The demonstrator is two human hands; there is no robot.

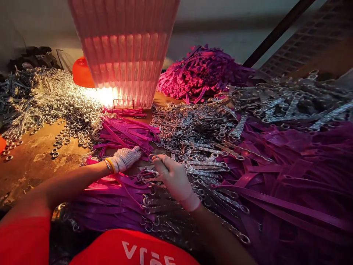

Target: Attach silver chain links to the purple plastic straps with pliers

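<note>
My left hand (125, 159), in a white knitted glove with a yellow cuff, is closed at the centre, with a pink strap (145, 158) at its fingertips. Just to the right, my right hand (175, 180) wears a thin white glove; its thumb and forefinger pinch a metal ring (151, 158). Whether the ring belongs to a longer braided piece is hidden by the fingers. Beyond my left hand lies a bundle of pink straps (128, 130). More straps with metal ring ends (110, 198) are spread under my left forearm.
A lit red lamp (82, 73) stands behind a ribbed translucent panel (124, 51). Loose metal rings and links (66, 99) cover the table's (41, 158) left. Braided metal pieces (193, 129) lie right of centre, near pink strap heaps at the back (204, 73) and right (292, 176).
</note>
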